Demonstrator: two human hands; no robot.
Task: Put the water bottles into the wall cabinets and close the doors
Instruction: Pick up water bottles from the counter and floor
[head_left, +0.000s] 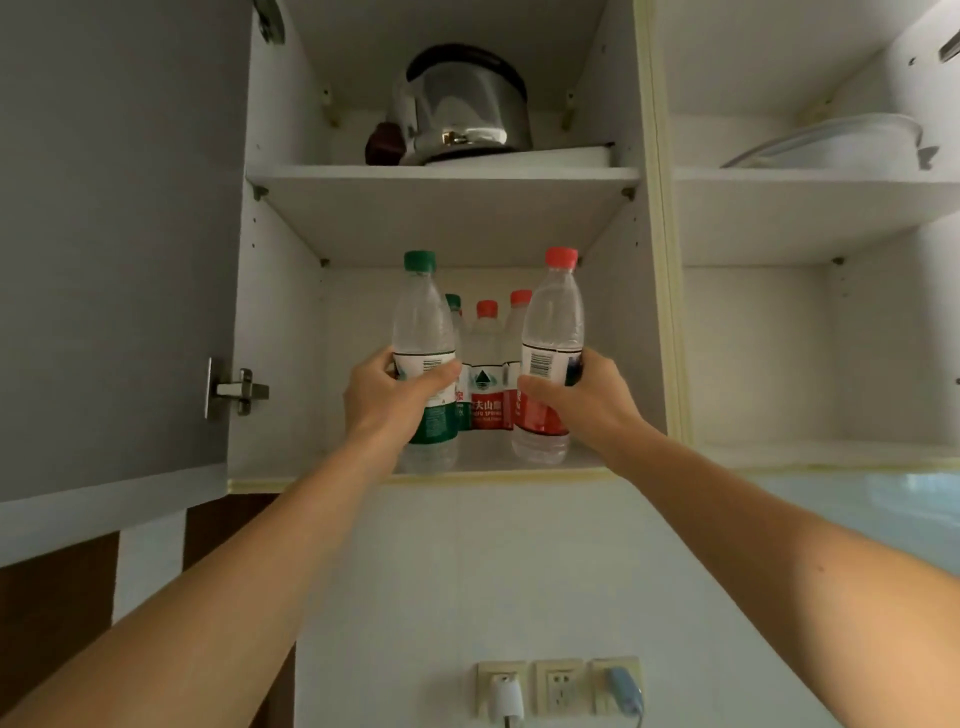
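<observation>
- Three clear plastic bottles at the back of the lower shelf (613, 457) are mostly hidden: a green-capped rear bottle (453, 306), a red-capped middle bottle (487, 364) and another red-capped rear bottle (519, 306).
- The left hand (387, 395) grips a clear plastic green-capped, green-labelled bottle (423, 332), upright at the shelf's front edge; fingertips are hidden behind it.
- The right hand (597, 397) grips a clear red-capped, red-labelled bottle (553, 322), tilted slightly, base near the shelf front.
- The grey cabinet door (114, 234) stands open, cut off at the left.
- On the upper shelf sits a shiny rounded steel kettle (462, 111); white dishes (841, 145) in the neighbouring compartment are hard to make out.
</observation>
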